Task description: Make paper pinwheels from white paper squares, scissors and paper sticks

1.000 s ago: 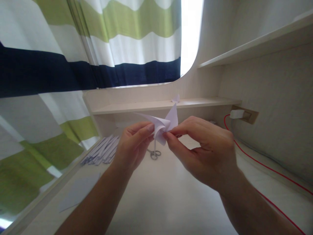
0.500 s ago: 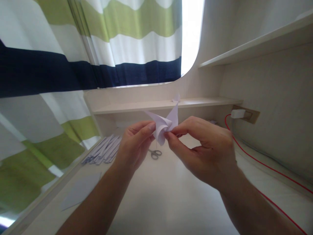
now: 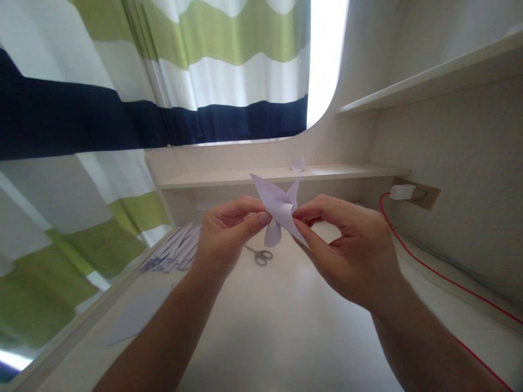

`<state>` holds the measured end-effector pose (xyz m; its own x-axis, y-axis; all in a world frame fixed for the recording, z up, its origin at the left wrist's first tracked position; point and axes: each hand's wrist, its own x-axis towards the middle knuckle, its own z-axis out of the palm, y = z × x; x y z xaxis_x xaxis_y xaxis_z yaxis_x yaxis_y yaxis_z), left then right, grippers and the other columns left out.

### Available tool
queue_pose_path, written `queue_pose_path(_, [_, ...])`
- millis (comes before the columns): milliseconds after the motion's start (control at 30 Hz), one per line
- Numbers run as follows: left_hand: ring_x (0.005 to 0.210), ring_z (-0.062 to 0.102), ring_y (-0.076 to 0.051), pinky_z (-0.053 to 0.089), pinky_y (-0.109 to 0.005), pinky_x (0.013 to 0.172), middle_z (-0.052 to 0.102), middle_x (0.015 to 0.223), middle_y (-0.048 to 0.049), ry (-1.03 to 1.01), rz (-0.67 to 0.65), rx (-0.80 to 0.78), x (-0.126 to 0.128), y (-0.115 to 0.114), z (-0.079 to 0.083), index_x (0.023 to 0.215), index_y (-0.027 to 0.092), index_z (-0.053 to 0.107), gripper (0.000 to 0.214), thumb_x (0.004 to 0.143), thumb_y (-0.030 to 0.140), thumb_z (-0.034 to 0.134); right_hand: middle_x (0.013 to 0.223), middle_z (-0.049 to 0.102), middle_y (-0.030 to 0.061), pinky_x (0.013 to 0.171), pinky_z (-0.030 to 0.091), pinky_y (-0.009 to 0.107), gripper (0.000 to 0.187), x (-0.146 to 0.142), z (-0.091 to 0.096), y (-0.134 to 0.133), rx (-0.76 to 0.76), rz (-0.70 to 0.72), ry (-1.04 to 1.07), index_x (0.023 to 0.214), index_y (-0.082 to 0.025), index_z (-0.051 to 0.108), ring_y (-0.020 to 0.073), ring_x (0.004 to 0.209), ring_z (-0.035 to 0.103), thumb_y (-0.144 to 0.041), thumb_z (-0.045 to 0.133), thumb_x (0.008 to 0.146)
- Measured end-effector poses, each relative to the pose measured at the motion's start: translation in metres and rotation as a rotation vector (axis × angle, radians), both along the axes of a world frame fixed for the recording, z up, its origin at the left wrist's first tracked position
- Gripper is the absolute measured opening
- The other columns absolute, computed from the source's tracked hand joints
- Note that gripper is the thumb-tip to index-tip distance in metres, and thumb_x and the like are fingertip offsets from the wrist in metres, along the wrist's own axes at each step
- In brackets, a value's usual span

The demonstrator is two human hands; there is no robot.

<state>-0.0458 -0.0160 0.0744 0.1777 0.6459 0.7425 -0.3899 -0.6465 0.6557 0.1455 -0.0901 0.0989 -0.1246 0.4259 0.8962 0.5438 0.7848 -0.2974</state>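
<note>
A small folded white paper figure [image 3: 278, 209] with pointed flaps is held in the air above the desk, between both hands. My left hand [image 3: 223, 237] pinches its left side with thumb and forefinger. My right hand [image 3: 351, 250] pinches its right side, fingers curled round the fold. Both hands are closed on the paper. Below them, small scissors [image 3: 260, 253] lie flat on the pale desk [image 3: 278, 326].
A stack of white paper strips [image 3: 174, 253] lies at the desk's left, with a loose sheet [image 3: 141, 313] nearer me. A red cable [image 3: 429, 269] runs from a white plug [image 3: 402, 191] along the right. Another small paper figure [image 3: 298, 163] stands on the low shelf. Striped curtains hang at the left.
The paper figure has been turned between the fingers: its long left flap now points up instead of out to the left. Both hands shifted slightly right.
</note>
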Motion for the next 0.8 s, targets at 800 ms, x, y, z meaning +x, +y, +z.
queue_pose_path(800, [0.087,0.078,-0.018,0.062,-0.028,0.082,0.085,0.094,-0.0058,0.025,0.009,-0.03,-0.0021,-0.0013,0.0025,0.087,0.026,0.088,0.006,0.083,0.023,0.09,0.085,0.082,0.0,0.073,0.055,0.032,0.006,-0.0006,-0.0001,0.0094,-0.189,0.067,0.033,0.091,-0.023,0.079,0.0185,0.073,0.074,-0.023,0.075,0.094])
